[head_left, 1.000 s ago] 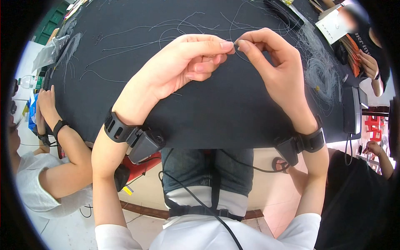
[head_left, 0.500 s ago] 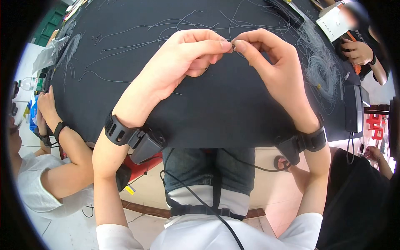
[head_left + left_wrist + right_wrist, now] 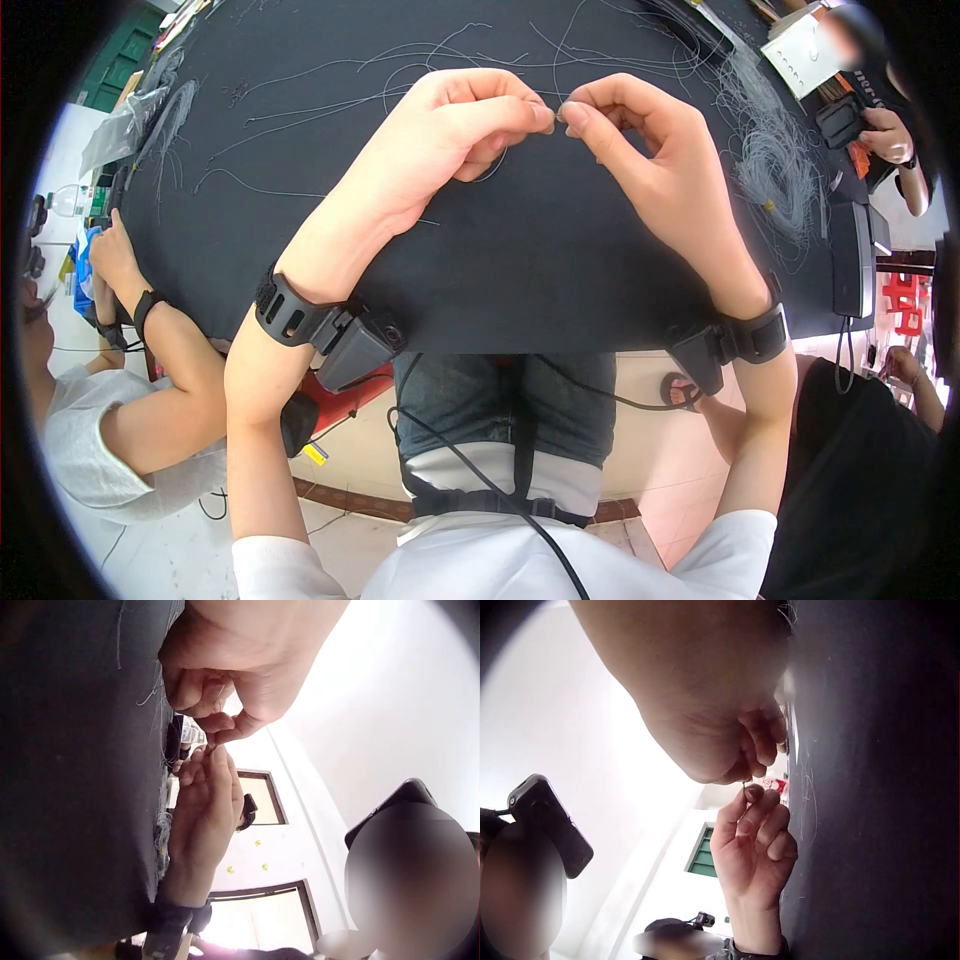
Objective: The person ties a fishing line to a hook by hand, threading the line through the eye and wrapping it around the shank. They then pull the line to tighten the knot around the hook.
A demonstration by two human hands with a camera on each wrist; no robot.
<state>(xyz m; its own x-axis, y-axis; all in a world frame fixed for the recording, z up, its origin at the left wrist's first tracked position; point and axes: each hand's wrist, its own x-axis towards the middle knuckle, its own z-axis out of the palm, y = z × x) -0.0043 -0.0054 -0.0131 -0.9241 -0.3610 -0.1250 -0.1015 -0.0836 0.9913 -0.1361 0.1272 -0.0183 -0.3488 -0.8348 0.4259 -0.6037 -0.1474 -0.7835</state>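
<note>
Though barely visible, perhaps thread (image 3: 558, 104) in tight pinch grips of left hand (image 3: 440, 135) and right hand (image 3: 650, 160).

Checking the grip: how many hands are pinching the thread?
2: the left hand and the right hand, fingertips meeting on the thread above the black table.

- left hand (image 3: 440, 140) and right hand (image 3: 655, 160): fingertips meet, both pinch one thin thread (image 3: 557, 104)
- both over the black table (image 3: 520, 270)
- loose thread bundle (image 3: 770, 165) on the far right
</note>
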